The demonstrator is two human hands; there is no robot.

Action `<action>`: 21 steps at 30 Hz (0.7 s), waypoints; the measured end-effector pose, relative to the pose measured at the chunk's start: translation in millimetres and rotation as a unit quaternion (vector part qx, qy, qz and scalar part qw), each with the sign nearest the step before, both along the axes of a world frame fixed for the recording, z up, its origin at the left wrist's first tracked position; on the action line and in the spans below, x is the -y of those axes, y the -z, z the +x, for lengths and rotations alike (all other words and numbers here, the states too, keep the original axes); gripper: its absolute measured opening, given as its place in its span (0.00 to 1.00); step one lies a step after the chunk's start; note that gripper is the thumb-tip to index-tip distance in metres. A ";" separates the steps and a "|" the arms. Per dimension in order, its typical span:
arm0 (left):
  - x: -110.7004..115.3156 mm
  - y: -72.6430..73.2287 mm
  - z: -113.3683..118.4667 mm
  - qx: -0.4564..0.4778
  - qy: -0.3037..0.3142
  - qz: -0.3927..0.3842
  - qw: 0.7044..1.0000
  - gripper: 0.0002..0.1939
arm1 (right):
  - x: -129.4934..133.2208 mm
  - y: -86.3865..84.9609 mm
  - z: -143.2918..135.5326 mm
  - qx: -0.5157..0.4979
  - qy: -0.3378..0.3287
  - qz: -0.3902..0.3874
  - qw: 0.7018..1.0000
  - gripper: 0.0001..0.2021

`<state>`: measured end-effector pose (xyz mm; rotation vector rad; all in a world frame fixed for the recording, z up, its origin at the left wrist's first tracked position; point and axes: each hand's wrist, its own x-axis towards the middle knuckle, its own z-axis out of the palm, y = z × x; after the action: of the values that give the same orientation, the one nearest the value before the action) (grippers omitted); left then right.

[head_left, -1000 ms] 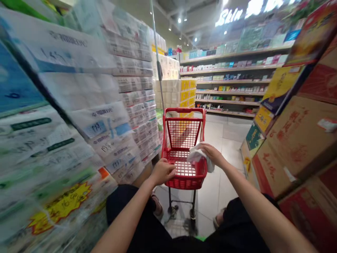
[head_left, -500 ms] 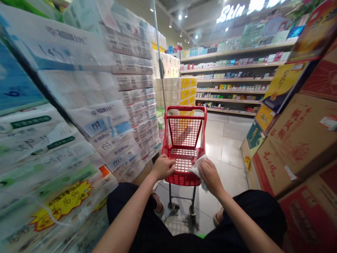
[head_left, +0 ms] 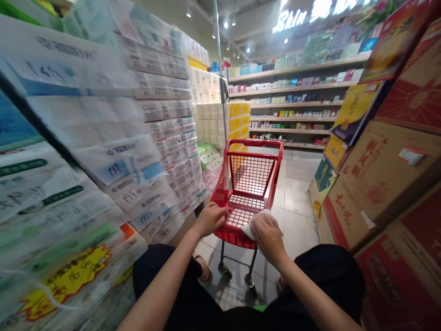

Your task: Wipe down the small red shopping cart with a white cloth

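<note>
A small red shopping cart with a mesh basket and dark legs on casters stands between my knees, turned slightly. My left hand is closed over the near left rim of its basket. At the near right rim, my right hand presses a white cloth against the red plastic, its fingers bunched round it. Part of the cloth is hidden under that hand. I cannot tell whether it is fabric or a paper wipe.
Stacked packs of tissue paper rise close on the left. Cardboard boxes are piled on the right. Farther back are shelves of small goods. A thin metal pole stands behind the cart, above a tiled floor.
The cart has turned, its far end swinging to the right. My right hand and the cloth have shifted slightly left along the near rim. My left hand stays on the left rim.
</note>
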<state>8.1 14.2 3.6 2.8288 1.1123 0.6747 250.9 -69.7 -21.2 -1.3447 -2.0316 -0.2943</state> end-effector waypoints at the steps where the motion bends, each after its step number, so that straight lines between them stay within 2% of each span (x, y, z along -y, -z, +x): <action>1: 5.2 1.7 7.1 0.013 -0.003 -0.010 1.000 0.11 | 1.1 -0.8 -0.3 0.010 0.007 -0.003 1.000 0.09; 6: 36.5 16.7 50.9 0.071 -0.050 -0.020 0.996 0.14 | 7.5 -7.4 -7.6 0.058 0.030 -0.013 0.998 0.09; 9: 45.4 21.6 62.7 0.081 -0.104 0.009 0.991 0.13 | 12.4 -8.1 -11.4 0.062 0.030 -0.004 0.998 0.08; 12: 43.7 21.6 57.7 0.078 -0.110 0.013 0.991 0.14 | 15.9 -6.7 -8.6 0.068 -0.004 0.007 0.998 0.08; 17: 35.7 17.9 41.3 0.107 -0.049 -0.047 0.992 0.15 | 11.9 -7.4 6.6 0.101 -0.089 0.009 0.991 0.09; 21: 30.7 15.6 35.7 0.109 -0.038 -0.078 0.990 0.14 | -0.4 -14.4 21.9 0.108 -0.148 -0.008 0.983 0.10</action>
<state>43.8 -16.5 -12.0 2.5241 1.1833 0.8386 272.9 -69.3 -6.8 -1.0355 -2.3844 -0.2995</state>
